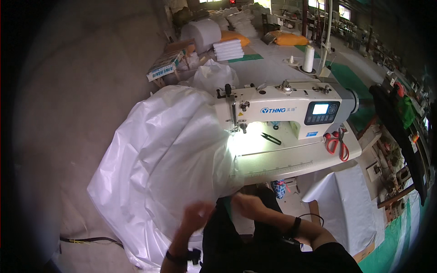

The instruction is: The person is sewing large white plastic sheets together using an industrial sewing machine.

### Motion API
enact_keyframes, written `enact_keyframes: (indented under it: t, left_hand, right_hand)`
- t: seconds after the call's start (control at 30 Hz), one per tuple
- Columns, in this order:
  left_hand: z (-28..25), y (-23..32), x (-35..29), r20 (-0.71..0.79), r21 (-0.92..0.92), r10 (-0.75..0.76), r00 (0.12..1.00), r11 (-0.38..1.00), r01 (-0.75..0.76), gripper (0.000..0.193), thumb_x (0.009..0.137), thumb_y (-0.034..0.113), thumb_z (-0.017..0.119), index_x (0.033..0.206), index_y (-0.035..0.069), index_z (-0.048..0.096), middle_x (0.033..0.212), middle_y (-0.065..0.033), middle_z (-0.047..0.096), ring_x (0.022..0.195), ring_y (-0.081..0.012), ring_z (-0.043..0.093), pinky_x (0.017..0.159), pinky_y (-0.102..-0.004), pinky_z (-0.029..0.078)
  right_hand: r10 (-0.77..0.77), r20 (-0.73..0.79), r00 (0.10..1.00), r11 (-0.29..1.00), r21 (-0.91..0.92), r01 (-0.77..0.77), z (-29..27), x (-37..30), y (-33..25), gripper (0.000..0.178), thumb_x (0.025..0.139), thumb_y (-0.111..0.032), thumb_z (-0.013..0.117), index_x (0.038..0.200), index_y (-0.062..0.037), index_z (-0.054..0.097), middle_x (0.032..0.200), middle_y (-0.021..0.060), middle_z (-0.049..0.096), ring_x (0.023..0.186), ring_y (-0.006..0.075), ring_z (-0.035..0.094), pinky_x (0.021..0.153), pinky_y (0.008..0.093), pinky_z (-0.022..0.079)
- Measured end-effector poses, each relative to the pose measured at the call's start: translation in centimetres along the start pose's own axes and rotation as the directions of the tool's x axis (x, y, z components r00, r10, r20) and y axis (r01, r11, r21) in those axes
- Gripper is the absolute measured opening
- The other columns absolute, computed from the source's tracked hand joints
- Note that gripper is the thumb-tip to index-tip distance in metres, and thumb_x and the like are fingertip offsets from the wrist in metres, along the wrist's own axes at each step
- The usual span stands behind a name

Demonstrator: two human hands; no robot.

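Observation:
A big sheet of shiny white plastic [154, 150] drapes off the left end of the sewing machine [268, 107] and hangs down toward the floor. Its right edge reaches the lit needle area. My left hand [198, 214] is in front of the sheet's lower part, above my lap, its fingers smeared by motion. Just to its right, my right hand [250, 205] is curled with the fingers drawn in, near the sheet's lower right edge. Whatever it pinches, if anything, is hidden. Black thread snips [271, 139] and red-handled scissors [337, 144] lie on the machine's white table.
A white thread cone [308, 59] stands behind the machine. White sheeting [343, 204] covers something at my right. Farther back are a large white roll [201, 34], stacked white bundles [228, 49] and orange sacks [287, 38]. A dark cable [93, 239] runs along the floor at left.

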State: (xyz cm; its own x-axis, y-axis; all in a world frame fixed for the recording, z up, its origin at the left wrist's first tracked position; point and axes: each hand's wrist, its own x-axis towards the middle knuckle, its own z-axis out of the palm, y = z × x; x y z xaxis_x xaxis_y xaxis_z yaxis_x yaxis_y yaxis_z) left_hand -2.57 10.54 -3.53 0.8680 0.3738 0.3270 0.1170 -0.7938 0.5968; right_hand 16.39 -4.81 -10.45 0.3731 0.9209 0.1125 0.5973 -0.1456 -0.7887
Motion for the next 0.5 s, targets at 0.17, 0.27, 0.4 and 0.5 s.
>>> enact_keyframes:
  t: [0.17, 0.27, 0.4, 0.5]
  left_hand:
    - [8.4, 0.9, -7.2, 0.55, -0.154, -0.178, 0.816, 0.939, 0.308, 0.028, 0.088, 0.026, 0.055, 0.103, 0.004, 0.063, 0.097, -0.015, 0.066, 0.092, -0.0246, 0.064, 0.08, -0.0339, 0.049]
    - [11.4, -0.2, -8.3, 0.592, -0.394, -0.403, 0.698, 0.611, 0.687, 0.024, 0.088, 0.021, 0.054, 0.098, 0.002, 0.063, 0.096, -0.013, 0.065, 0.088, -0.0209, 0.063, 0.077, -0.033, 0.049]
    - [11.6, -1.6, -8.2, 0.52, -0.667, -0.446, 0.728, 0.32, 0.673, 0.02, 0.086, 0.013, 0.052, 0.099, 0.001, 0.06, 0.092, -0.0101, 0.059, 0.082, -0.0171, 0.06, 0.072, -0.0311, 0.049]
    - [10.3, -3.4, -9.0, 0.397, -0.843, -0.383, 0.834, 0.206, 0.497, 0.021, 0.085, 0.008, 0.05, 0.103, 0.0, 0.056, 0.087, -0.0091, 0.054, 0.076, -0.0155, 0.057, 0.068, -0.0284, 0.048]
  right_hand:
    - [0.294, 0.239, 0.925, 0.951, -0.17, -0.258, 6.9, 4.2, 8.4, 0.022, 0.084, -0.027, 0.055, 0.094, -0.0082, 0.059, 0.081, 0.0145, 0.064, 0.078, 0.0325, 0.063, 0.07, 0.0454, 0.048]
    - [-0.031, 0.494, 0.869, 0.881, -0.397, 0.257, 10.2, 8.4, 7.5, 0.024, 0.085, -0.026, 0.054, 0.1, -0.0087, 0.06, 0.086, 0.0099, 0.065, 0.083, 0.0324, 0.062, 0.075, 0.0433, 0.048]
    - [-0.355, 0.33, 0.875, 0.934, 0.081, 0.348, 14.7, 10.3, -2.4, 0.024, 0.085, -0.025, 0.054, 0.103, -0.009, 0.06, 0.091, 0.0097, 0.064, 0.088, 0.0317, 0.06, 0.079, 0.0415, 0.047]
    - [-0.522, 0.183, 0.833, 0.851, 0.186, 0.492, 13.9, 11.4, -8.2, 0.025, 0.084, -0.024, 0.055, 0.104, -0.0093, 0.06, 0.096, 0.0095, 0.063, 0.091, 0.0312, 0.059, 0.082, 0.0401, 0.045]
